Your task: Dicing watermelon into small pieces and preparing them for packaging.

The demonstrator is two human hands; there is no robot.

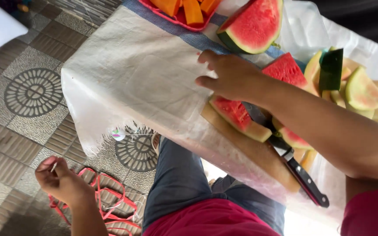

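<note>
Closest to the lens, at the bottom of the frame, are the person's red shirt and blue jeans. The right arm runs from the lower right up to the centre of the frame. There the right hand sits with its fingers curled over the upper end of a watermelon slice. Whether it grips the slice or only steadies it cannot be told.

The slice lies on a wooden cutting board right of centre, rind toward the table edge, with a second cut piece just beside it. A black-handled knife lies on the board between and below them, and no hand touches it.

The left hand is well apart, low in the lower left over the patterned floor tiles and red sandals. It is pinched shut on a small pale stick.

Judging from this, slicing is paused with one slice being positioned. Any further cut would call for a hand free to take the knife handle while the other pins the fruit.

A large wedge, a red tray of orange pieces and a pile of rinds sit across the top and upper right, on the white woven cloth.
</note>
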